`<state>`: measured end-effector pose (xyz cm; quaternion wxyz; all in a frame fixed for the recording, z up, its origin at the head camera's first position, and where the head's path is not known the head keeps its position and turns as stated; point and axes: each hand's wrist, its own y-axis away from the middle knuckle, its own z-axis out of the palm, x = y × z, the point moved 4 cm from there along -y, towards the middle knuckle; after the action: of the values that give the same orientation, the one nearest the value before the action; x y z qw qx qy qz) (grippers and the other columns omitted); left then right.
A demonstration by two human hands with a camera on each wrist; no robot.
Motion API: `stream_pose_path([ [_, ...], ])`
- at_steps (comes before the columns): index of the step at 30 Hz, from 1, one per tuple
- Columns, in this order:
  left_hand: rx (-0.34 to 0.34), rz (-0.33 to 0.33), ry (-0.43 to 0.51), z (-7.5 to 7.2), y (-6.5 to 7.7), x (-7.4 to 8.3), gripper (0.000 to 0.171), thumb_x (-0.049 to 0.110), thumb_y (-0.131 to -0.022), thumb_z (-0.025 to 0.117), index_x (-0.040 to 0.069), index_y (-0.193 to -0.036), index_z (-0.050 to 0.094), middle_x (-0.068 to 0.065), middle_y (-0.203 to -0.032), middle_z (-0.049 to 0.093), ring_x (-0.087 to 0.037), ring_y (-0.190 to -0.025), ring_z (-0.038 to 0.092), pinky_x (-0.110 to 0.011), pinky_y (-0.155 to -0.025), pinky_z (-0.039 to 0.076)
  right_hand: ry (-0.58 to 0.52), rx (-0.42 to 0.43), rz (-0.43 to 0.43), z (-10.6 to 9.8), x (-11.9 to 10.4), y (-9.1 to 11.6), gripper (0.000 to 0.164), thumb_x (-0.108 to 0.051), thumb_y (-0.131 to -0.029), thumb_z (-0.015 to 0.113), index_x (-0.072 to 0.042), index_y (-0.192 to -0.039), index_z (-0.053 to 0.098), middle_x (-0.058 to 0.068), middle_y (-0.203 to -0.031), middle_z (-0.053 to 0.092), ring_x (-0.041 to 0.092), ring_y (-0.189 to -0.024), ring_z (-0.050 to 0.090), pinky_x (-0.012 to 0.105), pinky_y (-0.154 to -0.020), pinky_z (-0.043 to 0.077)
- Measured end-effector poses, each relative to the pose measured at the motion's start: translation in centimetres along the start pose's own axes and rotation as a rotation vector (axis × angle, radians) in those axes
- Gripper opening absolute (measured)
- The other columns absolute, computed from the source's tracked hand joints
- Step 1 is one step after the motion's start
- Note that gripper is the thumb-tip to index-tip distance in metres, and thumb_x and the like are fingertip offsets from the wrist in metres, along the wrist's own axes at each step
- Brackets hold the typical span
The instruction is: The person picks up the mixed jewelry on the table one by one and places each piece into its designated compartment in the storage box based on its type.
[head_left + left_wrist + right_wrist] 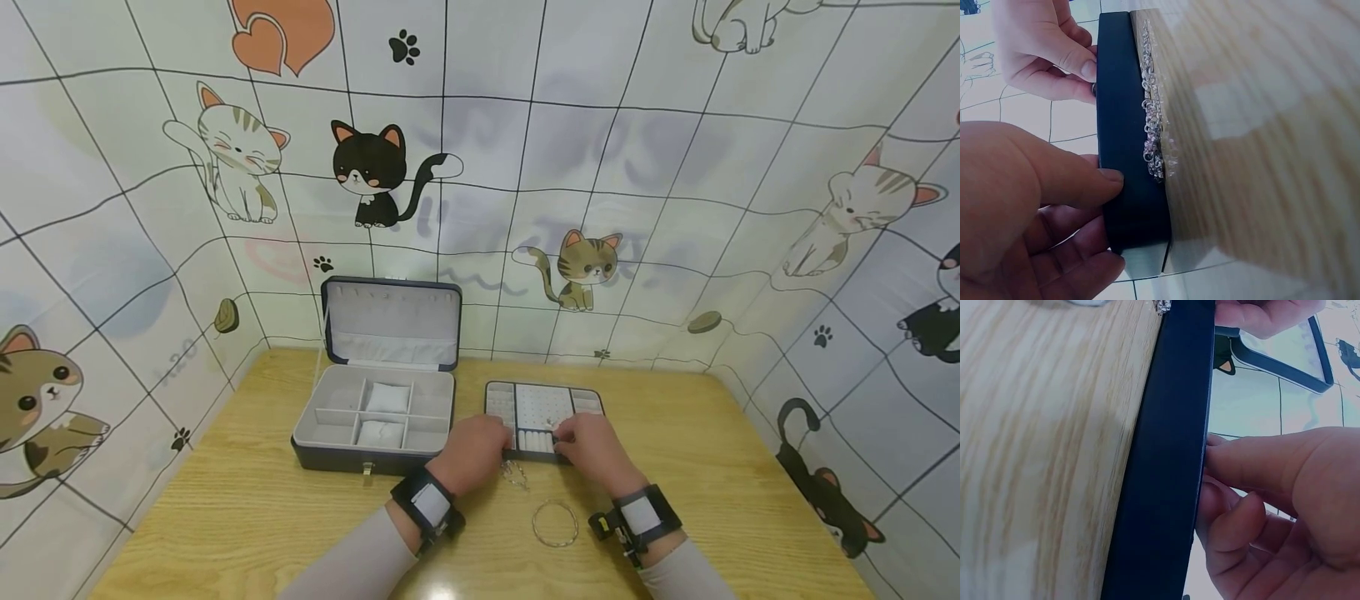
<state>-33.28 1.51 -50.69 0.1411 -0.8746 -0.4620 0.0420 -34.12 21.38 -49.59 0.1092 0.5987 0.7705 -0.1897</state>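
Silver bangle (555, 523) lies nearest on the wooden bench (247, 508), with a small chain (514, 475) just beyond, touching the dark tray (542, 417). Left hand (474, 450) and right hand (592, 446) both grip the tray's near edge, thumbs pressed on its wall. Farther back-left stands the open jewellery box (378, 408).

tray's (543, 408) near edge hidden behind both hands, chain (514, 475) links too small
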Motion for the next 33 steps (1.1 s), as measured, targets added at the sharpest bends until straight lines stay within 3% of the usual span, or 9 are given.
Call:
stream_pose_path([
  [24, 0.0, -0.007, 0.027, 0.14, -0.15, -0.2, 0.015, 0.011, -0.091, 0.072, 0.023, -0.085, 0.08, 0.007, -0.076, 0.067, -0.01, -0.068, 0.058, -0.028, -0.06, 0.046, 0.037, 0.009, -0.005, 0.2, -0.19, 0.15, 0.007, -0.005, -0.085, 0.084, -0.012, -0.087, 0.083, 0.006, -0.097, 0.08, 0.023, -0.095, 0.073, 0.045, -0.088, 0.06],
  [33, 0.005, -0.005, 0.038, -0.01, -0.07, -0.16, 0.015, 0.011, -0.091, 0.072, 0.022, -0.084, 0.079, 0.007, -0.076, 0.067, -0.009, -0.067, 0.057, -0.027, -0.059, 0.046, 0.047, 0.032, -0.028, 0.3, -0.37, 0.14, 0.017, -0.006, -0.087, 0.084, -0.017, -0.075, 0.077, -0.002, -0.083, 0.076, 0.012, -0.079, 0.061, 0.036, -0.075, 0.054],
])
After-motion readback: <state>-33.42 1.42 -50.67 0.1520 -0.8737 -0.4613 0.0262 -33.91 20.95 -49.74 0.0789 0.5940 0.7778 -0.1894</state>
